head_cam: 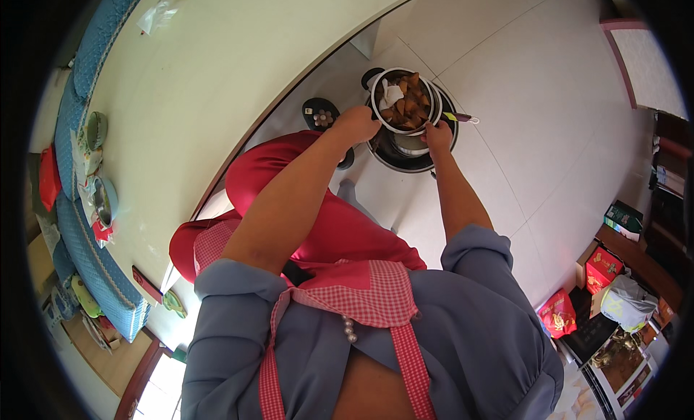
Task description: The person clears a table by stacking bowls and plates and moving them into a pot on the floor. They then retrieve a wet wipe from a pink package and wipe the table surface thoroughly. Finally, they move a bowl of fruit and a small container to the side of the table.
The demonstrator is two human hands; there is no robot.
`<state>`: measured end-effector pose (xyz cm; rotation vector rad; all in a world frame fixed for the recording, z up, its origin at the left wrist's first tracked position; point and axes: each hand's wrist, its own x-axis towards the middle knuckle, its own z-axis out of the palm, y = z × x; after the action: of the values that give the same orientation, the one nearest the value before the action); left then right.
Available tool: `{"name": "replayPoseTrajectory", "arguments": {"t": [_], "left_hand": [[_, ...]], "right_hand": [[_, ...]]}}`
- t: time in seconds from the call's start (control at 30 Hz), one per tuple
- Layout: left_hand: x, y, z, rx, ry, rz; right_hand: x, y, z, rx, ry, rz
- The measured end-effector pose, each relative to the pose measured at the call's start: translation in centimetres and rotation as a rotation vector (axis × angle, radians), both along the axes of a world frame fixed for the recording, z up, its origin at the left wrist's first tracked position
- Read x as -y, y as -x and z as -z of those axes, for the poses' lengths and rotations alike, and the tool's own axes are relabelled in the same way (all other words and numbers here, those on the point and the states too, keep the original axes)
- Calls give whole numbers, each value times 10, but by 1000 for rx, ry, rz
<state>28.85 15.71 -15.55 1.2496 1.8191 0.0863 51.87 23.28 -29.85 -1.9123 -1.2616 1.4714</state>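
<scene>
A round metal pot [390, 128] with a black side handle [371, 77] is tilted between my two hands. Brown chunks [409, 108] and a crumpled white piece [389, 94], perhaps cloth or paper, lie inside it. My left hand [358, 125] grips its near left rim, and my right hand [438, 136] holds the near right rim. Below it, another silver vessel [409, 147] shows in part, within a wide black round pan or basin [386, 149] on the floor. A utensil's green and purple handle [460, 117] sticks out past the right side.
A long pale table [217, 67] runs along my left, its edge close to my left arm. Bowls [103, 200] and a plastic bag [157, 17] rest on it, with a blue sofa [81, 246] beyond. Dark slippers [321, 114] are near the pan. Boxes and bags [602, 271] crowd the right.
</scene>
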Motion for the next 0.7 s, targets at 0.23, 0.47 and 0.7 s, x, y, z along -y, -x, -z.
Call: {"name": "replayPoseTrajectory", "arguments": {"t": [0.23,0.47,0.7], "left_hand": [[0,-2,-5,7,6,-10],[6,-1,-7,12,-7,-5],[-8,-17,13,5,0,-153]], "right_hand": [[-1,-14,40,377,-192,-151],[6,-7,3,334,-246,-180],[2,-30,26,477,-405,-291]]}}
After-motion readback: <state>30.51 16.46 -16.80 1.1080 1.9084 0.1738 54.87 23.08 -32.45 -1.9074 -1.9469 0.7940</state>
